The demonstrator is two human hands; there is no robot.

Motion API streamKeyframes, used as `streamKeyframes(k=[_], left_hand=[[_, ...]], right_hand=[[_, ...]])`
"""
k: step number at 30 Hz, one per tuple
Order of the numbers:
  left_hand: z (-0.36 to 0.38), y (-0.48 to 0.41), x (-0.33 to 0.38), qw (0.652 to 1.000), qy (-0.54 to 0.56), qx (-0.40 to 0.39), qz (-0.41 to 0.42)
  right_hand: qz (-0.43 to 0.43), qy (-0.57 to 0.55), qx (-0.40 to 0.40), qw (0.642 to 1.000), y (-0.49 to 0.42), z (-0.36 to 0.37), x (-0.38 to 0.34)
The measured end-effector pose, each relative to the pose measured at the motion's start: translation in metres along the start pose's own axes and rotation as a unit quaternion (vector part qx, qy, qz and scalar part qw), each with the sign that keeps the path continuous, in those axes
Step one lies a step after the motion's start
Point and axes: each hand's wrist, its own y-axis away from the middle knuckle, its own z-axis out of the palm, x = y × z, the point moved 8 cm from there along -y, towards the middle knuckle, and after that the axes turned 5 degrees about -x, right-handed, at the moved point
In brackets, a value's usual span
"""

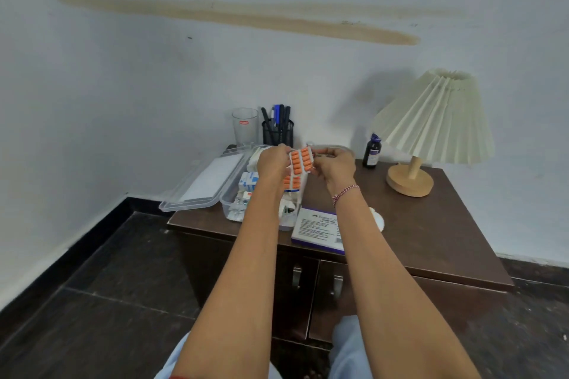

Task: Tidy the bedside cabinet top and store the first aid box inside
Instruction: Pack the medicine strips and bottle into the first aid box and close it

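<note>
Both hands, the left hand (272,163) and right hand (334,164), pinch one strip of orange pills (301,160) in their fingers above the open first aid box (234,194) on the tabletop (431,224); one lamp (431,129), one bottle (372,151), one glass (245,126) stand behind.

On the dark brown wooden bedside cabinet (431,234) there is one clear plastic first aid box (229,204) at the left edge, with one clear hinged lid (203,184) open beside it. Two blister strips of orange tablets (301,160) are held above it. At the back edge stand one clear drinking glass (245,126) and one black mesh pen holder (278,132); its pens overlap, so their number cannot be told. One dark medicine bottle (372,151) and one cream pleated-shade lamp (434,120) stand toward the back right corner. One white and purple medicine carton (320,228) lies at the front edge. Two metal door handles (297,277) show below.
</note>
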Motion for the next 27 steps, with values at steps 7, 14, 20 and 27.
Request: streamKeyframes(k=[7,14,20,27], left_hand=[[-0.043,0.013,-0.003,0.999,0.025,0.021,-0.013],[-0.049,0.009,-0.004,0.999,0.026,0.013,-0.02],[-0.041,-0.009,-0.013,0.999,-0.007,0.003,-0.032],[-0.04,-0.024,-0.021,0.99,-0.139,0.026,-0.011]], right_hand=[[-0.031,0.134,-0.031,0.99,0.018,0.033,-0.001],[-0.108,0.356,-0.013,0.928,0.031,0.036,-0.015],[-0.123,0.425,-0.012,0.897,0.032,0.039,-0.02],[-0.127,0.487,-0.059,0.862,0.032,0.05,-0.01]])
